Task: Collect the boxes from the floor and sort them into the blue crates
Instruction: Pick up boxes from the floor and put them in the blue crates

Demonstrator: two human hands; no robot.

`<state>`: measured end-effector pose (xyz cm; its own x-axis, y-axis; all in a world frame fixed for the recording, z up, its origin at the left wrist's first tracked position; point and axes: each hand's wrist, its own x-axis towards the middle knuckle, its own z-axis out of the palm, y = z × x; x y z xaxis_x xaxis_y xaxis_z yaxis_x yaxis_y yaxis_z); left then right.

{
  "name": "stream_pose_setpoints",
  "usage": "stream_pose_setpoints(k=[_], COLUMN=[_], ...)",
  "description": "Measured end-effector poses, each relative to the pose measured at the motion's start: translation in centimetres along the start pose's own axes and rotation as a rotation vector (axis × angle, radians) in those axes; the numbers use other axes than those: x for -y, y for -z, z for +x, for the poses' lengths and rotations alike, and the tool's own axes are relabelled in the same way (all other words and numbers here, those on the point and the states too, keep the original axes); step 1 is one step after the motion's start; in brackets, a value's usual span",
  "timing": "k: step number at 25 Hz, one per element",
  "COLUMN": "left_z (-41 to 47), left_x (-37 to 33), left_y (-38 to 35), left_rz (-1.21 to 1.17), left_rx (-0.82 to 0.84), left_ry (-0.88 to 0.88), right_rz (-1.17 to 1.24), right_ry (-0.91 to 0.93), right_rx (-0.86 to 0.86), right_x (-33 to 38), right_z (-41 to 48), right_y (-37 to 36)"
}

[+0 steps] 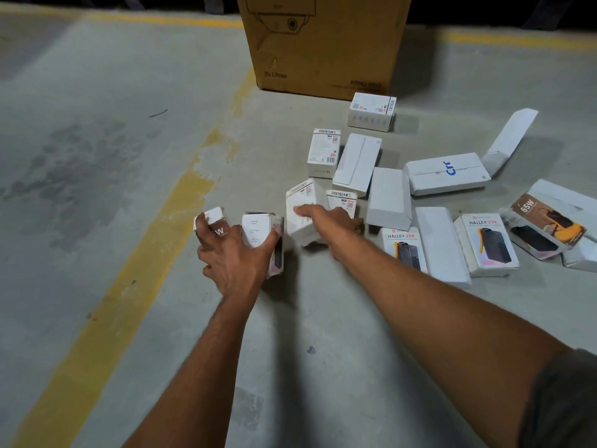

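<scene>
Several small white product boxes lie scattered on the concrete floor. My left hand spans two of them: its fingers wrap a small "65W" box and its thumb presses an upright Halley box. My right hand grips a white box, tilted and lifted a little off the floor. Behind it stands a Portronics box. Further right lie two "Halley 20K" boxes, plain white boxes and a "65W" box. No blue crate is in view.
A large brown cardboard carton stands at the back. A longer white box with blue writing and an open-flapped box lie at the right. A worn yellow painted line runs diagonally across the floor on the left.
</scene>
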<state>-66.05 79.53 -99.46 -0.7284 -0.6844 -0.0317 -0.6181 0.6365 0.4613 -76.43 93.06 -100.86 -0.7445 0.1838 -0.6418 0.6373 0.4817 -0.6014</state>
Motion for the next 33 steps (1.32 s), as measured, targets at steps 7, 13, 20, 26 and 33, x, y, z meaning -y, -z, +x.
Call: stream_pose_setpoints(k=[7,13,20,26,33], left_z=[0.3,0.1,-0.5,-3.1,-5.6], left_x=[1.0,4.2,5.8,3.1,-3.4], left_y=[0.5,0.6,1.6,9.8,30.7], left_rz=[0.064,0.145,0.164,-0.004,-0.126], left_rx=[0.032,0.060,0.036,-0.194,-0.346], left_ry=[-0.019,0.038,0.040,0.142,0.251], right_rz=[-0.160,-0.383,-0.543,-0.334,0.025], right_ry=[0.222,0.473,0.479,0.805,0.611], right_rx=[-0.137,-0.076,-0.071,-0.373,0.076], right_x=[-0.4,-1.5,-1.2,1.4,11.6], right_z=[-2.2,-3.1,-4.1,-12.6,-29.2], right_y=[-1.1,-2.9,-4.7,-0.8,6.4])
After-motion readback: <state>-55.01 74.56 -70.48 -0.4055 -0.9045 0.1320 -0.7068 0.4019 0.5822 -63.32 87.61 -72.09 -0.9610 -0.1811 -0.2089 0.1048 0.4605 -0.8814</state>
